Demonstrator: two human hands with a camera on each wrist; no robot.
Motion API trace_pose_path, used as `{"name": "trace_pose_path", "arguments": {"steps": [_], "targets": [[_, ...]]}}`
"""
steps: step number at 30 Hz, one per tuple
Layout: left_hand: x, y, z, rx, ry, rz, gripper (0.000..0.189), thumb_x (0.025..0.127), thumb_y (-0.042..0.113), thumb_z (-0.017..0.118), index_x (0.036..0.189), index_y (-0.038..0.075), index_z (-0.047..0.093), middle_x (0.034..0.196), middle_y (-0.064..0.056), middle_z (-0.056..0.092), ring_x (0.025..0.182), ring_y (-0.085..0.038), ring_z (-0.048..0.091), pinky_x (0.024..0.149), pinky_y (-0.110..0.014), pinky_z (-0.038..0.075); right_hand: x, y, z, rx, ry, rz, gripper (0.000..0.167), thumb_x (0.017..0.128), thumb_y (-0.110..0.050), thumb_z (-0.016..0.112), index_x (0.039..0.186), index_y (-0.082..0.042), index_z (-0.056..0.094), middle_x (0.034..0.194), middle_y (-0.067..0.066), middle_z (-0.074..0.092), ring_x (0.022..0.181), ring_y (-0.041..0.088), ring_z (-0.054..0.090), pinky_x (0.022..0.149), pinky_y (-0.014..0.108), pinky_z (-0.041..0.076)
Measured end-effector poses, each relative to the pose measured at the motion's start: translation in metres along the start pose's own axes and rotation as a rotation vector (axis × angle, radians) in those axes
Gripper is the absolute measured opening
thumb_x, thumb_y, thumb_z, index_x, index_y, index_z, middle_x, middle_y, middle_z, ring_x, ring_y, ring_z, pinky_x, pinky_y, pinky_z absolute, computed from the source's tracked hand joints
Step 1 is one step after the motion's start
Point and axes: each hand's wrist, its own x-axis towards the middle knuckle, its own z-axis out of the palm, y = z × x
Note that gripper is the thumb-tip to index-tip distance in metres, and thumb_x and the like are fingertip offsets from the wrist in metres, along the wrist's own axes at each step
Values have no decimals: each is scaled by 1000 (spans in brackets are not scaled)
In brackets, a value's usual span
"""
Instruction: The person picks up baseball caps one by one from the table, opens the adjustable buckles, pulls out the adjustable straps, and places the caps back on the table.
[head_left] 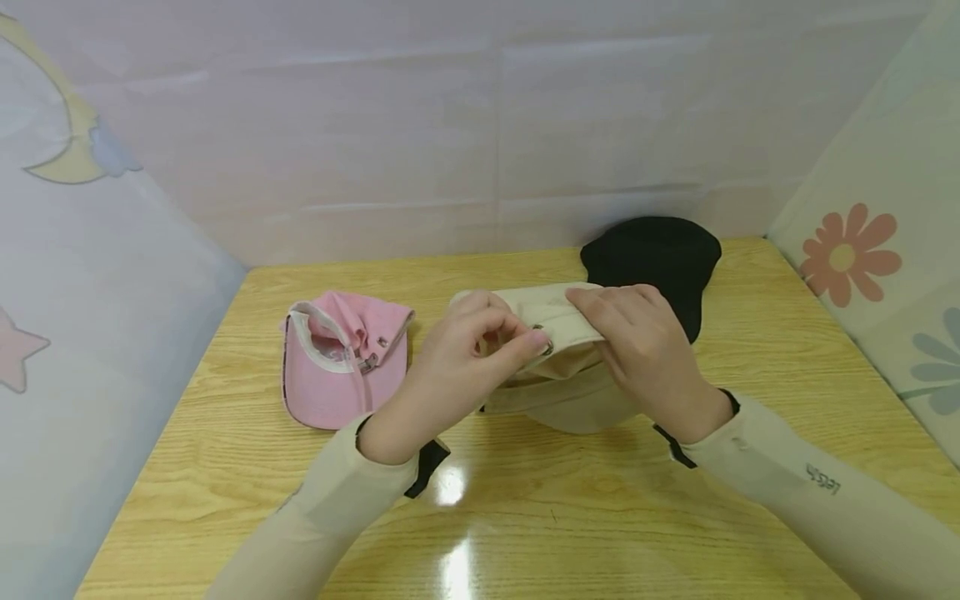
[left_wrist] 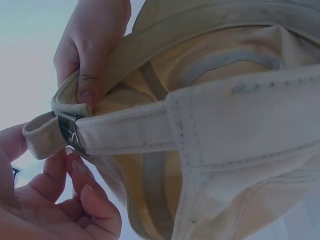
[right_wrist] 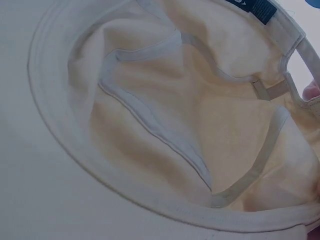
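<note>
Both hands are on a beige baseball cap point(head_left: 572, 327) held above the middle of the table, its inside and back strap showing. My left hand point(head_left: 457, 362) pinches the looped strap point(left_wrist: 125, 131) at the back, beside a metal buckle point(left_wrist: 71, 132). The thumb and fingers of my right hand point(head_left: 651, 354) grip the cap's band from the other side. In the left wrist view, that hand's thumb presses on the band just above the buckle. The right wrist view is filled by the cap's lining point(right_wrist: 230, 120) with its pale seam tapes.
A pink cap point(head_left: 322, 400) lies upturned on the wooden table point(head_left: 225, 500) at left. Behind the right hand, a black cap point(head_left: 652, 250) lies near the back edge. Printed cloth walls point(head_left: 465, 125) enclose the back and both sides.
</note>
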Motion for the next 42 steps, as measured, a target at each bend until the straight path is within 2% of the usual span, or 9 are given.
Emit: {"name": "trace_pose_path", "arguments": {"steps": [6,14,22,28,36,39,42], "targets": [[0,-1,2,18,46,44,16,90,18,70,77,9,69,84,4,56,81,-12,47,67,-27,42,0,0,0,-6,-10,-6,32,106,-13,38,109,1,66,89,17,68,77,33,63,72,49,47],[-1,-7,5,-34,100,117,14,88,7,69,75,5,67,82,1,56,79,-15,46,64,-25,39,-1,1,-2,-24,-56,4,33,106,-12,36,109,3,65,91,18,68,81,34,64,74,49,47],[-5,-9,3,-123,83,112,14,90,4,66,76,2,65,87,-3,57,79,-17,48,67,-26,40,-3,3,-2,-22,-40,15,31,106,-16,39,109,2,64,90,16,68,78,33,63,71,48,46],[-7,-12,3,-151,83,147,14,90,3,66,76,1,63,89,-5,57,78,-18,49,67,-25,42,-3,3,0,-14,-10,20,30,106,-18,41,109,0,65,87,15,67,76,32,63,70,49,46],[-10,-15,-1,-219,74,138,11,93,-1,58,83,-4,62,93,-9,55,81,-18,47,70,-25,39,-6,6,-1,-15,-40,48,34,105,-24,42,109,2,64,91,18,67,77,34,62,71,48,46],[-9,-15,0,-239,85,164,11,94,-2,57,84,-4,61,91,-9,53,77,-18,45,68,-25,38,-7,7,-3,-18,-75,54,37,106,-26,40,110,3,63,94,19,67,80,34,63,72,47,47],[-7,-15,2,-218,97,221,6,94,0,59,91,-3,62,93,-10,55,78,-19,47,70,-26,39,-6,7,-3,1,-77,64,39,106,-26,39,111,4,63,94,19,68,79,34,63,71,47,47]]}}
